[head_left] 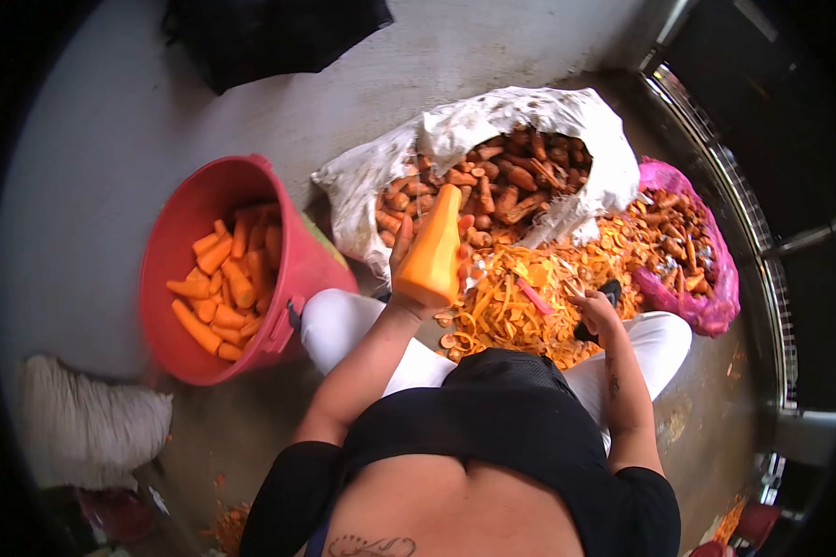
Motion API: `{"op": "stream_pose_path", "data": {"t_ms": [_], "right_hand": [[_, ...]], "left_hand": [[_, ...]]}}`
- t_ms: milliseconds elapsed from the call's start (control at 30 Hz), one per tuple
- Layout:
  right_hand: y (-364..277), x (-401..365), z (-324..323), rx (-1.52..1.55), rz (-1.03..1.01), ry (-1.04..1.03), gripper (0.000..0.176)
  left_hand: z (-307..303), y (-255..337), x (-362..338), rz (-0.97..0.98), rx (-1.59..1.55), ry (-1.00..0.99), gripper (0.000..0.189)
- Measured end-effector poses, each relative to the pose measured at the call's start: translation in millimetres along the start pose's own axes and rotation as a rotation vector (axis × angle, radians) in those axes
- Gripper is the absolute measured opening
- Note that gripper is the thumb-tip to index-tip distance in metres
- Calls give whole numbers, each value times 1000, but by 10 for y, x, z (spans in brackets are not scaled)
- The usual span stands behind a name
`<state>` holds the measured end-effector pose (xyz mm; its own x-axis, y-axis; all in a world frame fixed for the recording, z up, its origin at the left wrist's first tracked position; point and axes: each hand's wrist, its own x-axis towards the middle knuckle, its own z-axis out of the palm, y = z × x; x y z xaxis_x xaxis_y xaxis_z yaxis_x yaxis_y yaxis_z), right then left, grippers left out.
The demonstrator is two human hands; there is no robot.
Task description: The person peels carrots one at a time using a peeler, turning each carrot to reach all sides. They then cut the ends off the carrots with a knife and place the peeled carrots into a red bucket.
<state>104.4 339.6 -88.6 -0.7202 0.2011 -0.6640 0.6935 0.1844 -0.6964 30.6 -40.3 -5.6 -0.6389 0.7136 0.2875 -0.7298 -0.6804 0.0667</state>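
My left hand [422,299] is wrapped round a thick peeled carrot [433,251], bright orange and held up with its narrow end pointing away from me. My right hand [596,312] is over my right thigh, fingers curled; whatever they may hold is too small to make out. Between my legs lies a heap of orange peelings [515,311], with a pinkish-red strip [534,296] on it near my right hand. Beyond the raised carrot, a white woven sack [548,105] gapes open, full of unpeeled carrots [520,176].
On my left stands a red bucket [158,278] with peeled carrots [228,288] inside. A pink plastic bag [723,288] of carrot scraps sits at the right, near a metal-edged dark structure [762,232]. A pale sack [93,418] lies behind the bucket. Something black [279,37] is at the top.
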Motion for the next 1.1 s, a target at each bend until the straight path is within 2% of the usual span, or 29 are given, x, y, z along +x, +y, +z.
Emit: {"op": "stream_pose_path", "data": {"t_ms": [33,100,133,167,233,267,333,367,400,433,500,567,633,700,767,833,900,967,1100], "right_hand": [[9,55,16,-41,-20,29,24],[-22,95,-9,-53,-90,-2,25],[-18,113,-20,-36,-89,0,25],[-6,142,-23,-53,-81,0,25],[78,183,-33,-73,-55,19,25],[117,201,-38,-85,-49,12,25],[160,211,-18,-85,-69,17,25],[178,218,-10,-86,-79,18,25],[179,210,-4,-87,-90,26,25],[151,169,12,-89,-102,35,24],[155,130,33,-107,-125,48,23],[166,119,25,-143,-152,55,22],[206,134,26,-166,-163,71,22],[163,181,68,-214,-146,98,21],[50,180,148,-292,-96,139,20],[35,418,285,-396,-249,60,26],[-46,643,424,-550,-443,10,28],[-163,755,598,-700,-578,-10,28],[-363,742,908,-938,-550,-42,29]], "left_hand": [[102,32,-54,129,-108,185,70],[328,214,-159,321,37,279,58],[509,328,-213,445,6,301,46],[648,476,-277,562,102,276,42],[879,745,-432,906,171,124,45],[1022,893,-496,1119,280,265,46],[1285,976,-555,1263,157,229,57],[1325,991,-630,1195,67,121,59],[1359,845,-493,1322,291,287,69],[1342,673,-382,1308,635,358,65],[1276,423,-244,1059,915,390,56],[1117,365,-118,632,961,404,47],[1053,148,117,458,1243,581,43],[591,-115,345,430,1568,556,40],[510,-429,455,165,1814,523,36],[64,-747,579,-67,2068,425,34],[-250,-1019,646,-169,2052,347,34],[-298,-1159,649,-166,2121,362,32],[-406,-1135,671,-155,2076,492,33]]}}
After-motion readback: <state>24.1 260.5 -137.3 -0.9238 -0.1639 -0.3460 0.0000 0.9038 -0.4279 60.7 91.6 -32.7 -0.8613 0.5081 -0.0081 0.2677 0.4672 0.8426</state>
